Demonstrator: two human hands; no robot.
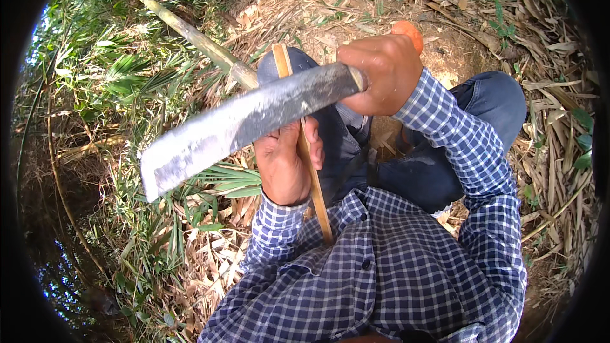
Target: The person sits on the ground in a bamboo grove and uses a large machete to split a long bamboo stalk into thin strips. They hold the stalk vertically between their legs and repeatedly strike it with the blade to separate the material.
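Note:
My right hand [382, 71] is closed round the handle of a machete, whose orange butt end shows past the fist. The broad blade of the machete [254, 114] reaches down and left, passing in front of the strip and above my left hand. Below the blade, my left hand [284, 168] grips a narrow split bamboo strip [316, 184]. This strip stands lengthwise, its lower end against my checked shirt and its upper end beyond the blade. Part of the left fingers is hidden behind the blade.
A long bamboo pole [200, 41] slants from the upper left toward my bent knee [289, 63]. Green palm-like leaves [130, 76] grow on the left. Dry fallen leaves [559, 108] cover the ground on the right, and bare soil [318, 25] lies ahead.

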